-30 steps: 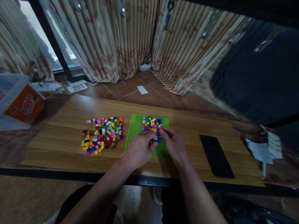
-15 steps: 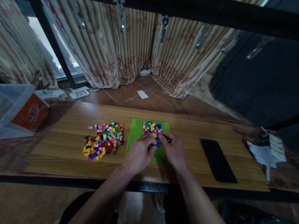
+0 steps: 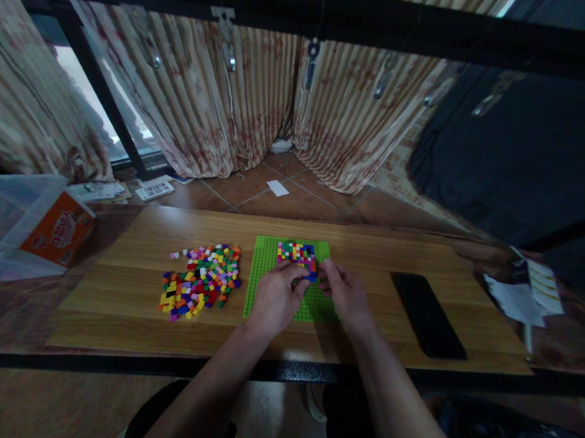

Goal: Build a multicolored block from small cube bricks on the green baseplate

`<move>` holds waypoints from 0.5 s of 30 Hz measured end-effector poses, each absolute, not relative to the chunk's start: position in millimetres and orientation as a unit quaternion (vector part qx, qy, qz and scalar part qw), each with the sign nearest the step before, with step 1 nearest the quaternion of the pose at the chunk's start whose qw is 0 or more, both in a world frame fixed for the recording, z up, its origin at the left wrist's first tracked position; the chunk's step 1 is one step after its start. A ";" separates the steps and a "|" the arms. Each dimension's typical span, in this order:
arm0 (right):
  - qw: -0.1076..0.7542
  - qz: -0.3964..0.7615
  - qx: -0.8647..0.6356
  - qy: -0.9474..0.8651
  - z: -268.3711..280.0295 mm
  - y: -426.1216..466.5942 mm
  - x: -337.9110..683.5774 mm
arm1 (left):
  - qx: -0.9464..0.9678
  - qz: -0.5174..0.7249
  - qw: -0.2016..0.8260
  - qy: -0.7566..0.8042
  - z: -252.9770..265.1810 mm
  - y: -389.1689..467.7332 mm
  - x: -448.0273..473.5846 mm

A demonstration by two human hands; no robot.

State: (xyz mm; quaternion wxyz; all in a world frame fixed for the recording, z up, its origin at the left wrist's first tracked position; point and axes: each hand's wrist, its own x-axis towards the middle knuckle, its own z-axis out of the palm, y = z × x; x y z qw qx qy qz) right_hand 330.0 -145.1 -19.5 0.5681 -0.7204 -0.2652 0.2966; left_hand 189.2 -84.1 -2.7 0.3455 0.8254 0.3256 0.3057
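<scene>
A green studded baseplate [image 3: 260, 277] lies on the wooden table, bearing a patch of small multicoloured bricks [image 3: 295, 251] set close together. My left hand [image 3: 278, 297] reaches over the plate from its lower left, covering part of the patch. Its thumb and forefinger are closed at a blue brick [image 3: 311, 276] by the patch's lower right corner. My right hand [image 3: 346, 291] is just right of that corner, fingers loosely bent and apart, with nothing visible in them. To the left spreads a loose pile of small coloured bricks [image 3: 203, 279].
A black phone-like slab [image 3: 429, 315] lies on the table [image 3: 116, 300] at the right. Beyond the left end stands a clear plastic bin [image 3: 16, 226] with an orange label. Papers [image 3: 514, 300] are off the right end. A dark bar [image 3: 307, 13] with hanging clips crosses above.
My right hand has drawn slightly right, away from the bricks. The blue brick now sits closer to the patch, at my left fingertips. The view has tilted a little.
</scene>
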 end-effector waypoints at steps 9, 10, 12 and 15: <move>0.559 0.313 -0.704 -0.305 -12.0 -146.1 325.4 | 0.822 0.287 0.316 0.377 1.8 -90.0 198.6; 0.558 0.314 -0.705 -0.305 -12.9 -145.9 325.7 | 0.821 0.288 0.312 0.382 1.5 -90.4 199.3; 0.556 0.311 -0.706 -0.309 -15.1 -145.4 326.6 | 0.819 0.290 0.303 0.393 0.9 -91.3 200.5; 0.547 0.301 -0.709 -0.327 -17.1 -144.9 327.1 | 0.818 0.285 0.292 0.405 0.4 -92.7 201.6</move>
